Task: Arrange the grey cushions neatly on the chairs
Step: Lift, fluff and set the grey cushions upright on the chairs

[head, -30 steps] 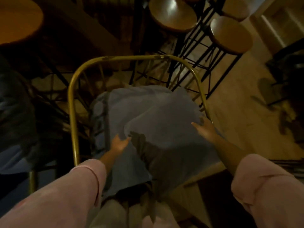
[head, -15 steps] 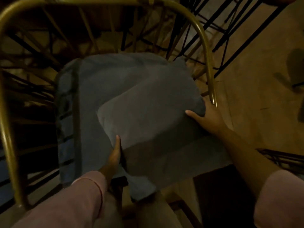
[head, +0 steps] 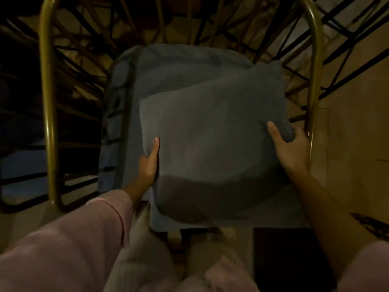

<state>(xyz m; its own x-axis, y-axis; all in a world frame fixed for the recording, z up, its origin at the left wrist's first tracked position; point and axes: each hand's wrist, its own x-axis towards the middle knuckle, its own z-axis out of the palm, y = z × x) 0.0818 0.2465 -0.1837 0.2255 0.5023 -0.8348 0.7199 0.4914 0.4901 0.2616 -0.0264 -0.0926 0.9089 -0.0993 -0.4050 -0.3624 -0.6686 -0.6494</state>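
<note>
A grey square cushion (head: 212, 131) lies on top of a bluish seat pad (head: 168, 66) on a chair with a curved brass-coloured frame (head: 47, 102). My left hand (head: 149, 163) grips the cushion's left edge, thumb on top. The cushion's right corner is clasped by my right hand (head: 291, 148), close to the frame's right upright (head: 313, 81). The cushion sits toward the right and front of the pad, slightly turned. Both arms wear pink sleeves.
Black metal legs of other chairs and stools (head: 347, 39) crowd the floor behind and to the right. A wooden floor (head: 353, 133) shows on the right. Dark furniture (head: 21, 123) lies to the left. The room is dim.
The view has come closer and lower over the chair. Both hands went from resting at the cushion's edges to gripping them, and the cushion now sits squarer on the pad.
</note>
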